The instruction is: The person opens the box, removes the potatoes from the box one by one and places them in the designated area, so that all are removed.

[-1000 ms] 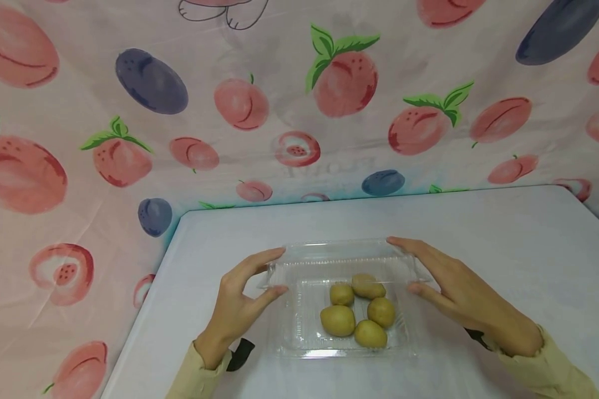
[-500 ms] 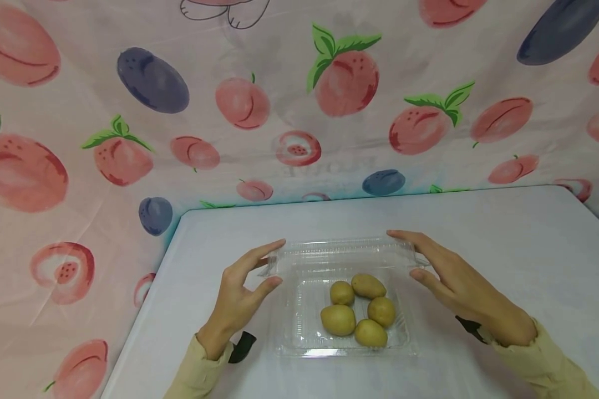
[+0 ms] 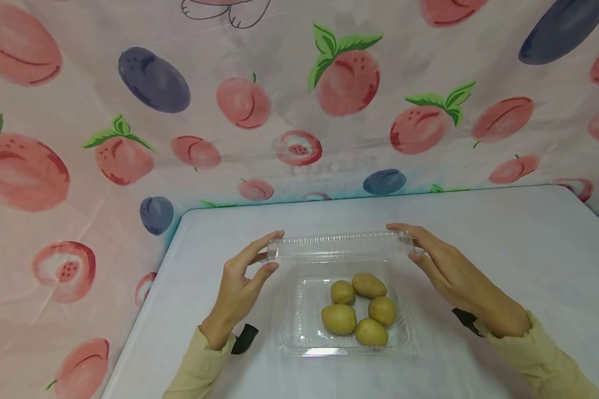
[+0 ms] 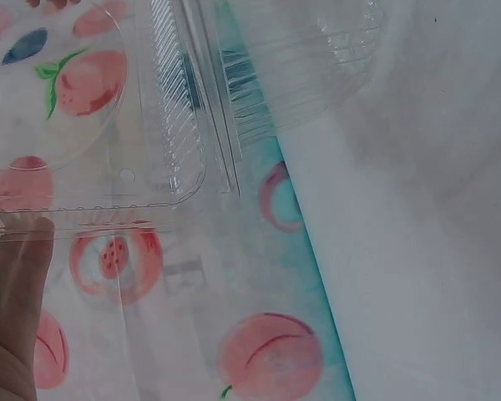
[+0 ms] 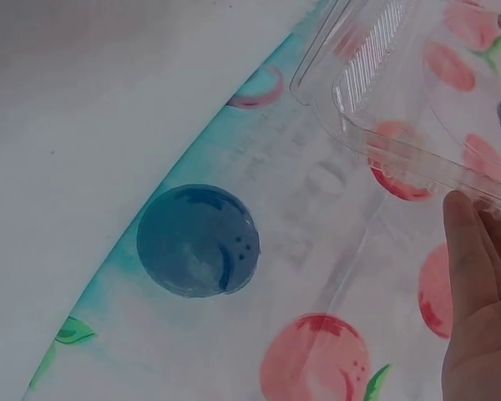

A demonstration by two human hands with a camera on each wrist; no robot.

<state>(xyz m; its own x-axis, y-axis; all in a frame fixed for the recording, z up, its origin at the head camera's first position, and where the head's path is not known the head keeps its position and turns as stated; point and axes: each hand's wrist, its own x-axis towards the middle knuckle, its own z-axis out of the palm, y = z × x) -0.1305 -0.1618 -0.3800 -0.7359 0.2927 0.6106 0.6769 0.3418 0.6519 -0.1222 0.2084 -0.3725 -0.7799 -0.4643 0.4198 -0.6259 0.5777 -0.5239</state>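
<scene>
A clear plastic clamshell container stands on the white table, its base bearing several potatoes. Its ridged lid stands raised along the far side, seen nearly edge-on in the head view. My left hand holds the lid's left end between thumb and fingers. At the right end, my right hand grips it likewise. In the left wrist view, fingertips touch the lid's rim. The right wrist view shows fingertips right at the lid's edge.
The white table extends around the container on all sides. Behind it hangs a pale cloth printed with peaches and blue fruit. A black strap shows at the left wrist.
Both hands have moved slightly up and away in the head view, tilting the lid so that it appears narrower. The base and the potatoes have stayed in place.
</scene>
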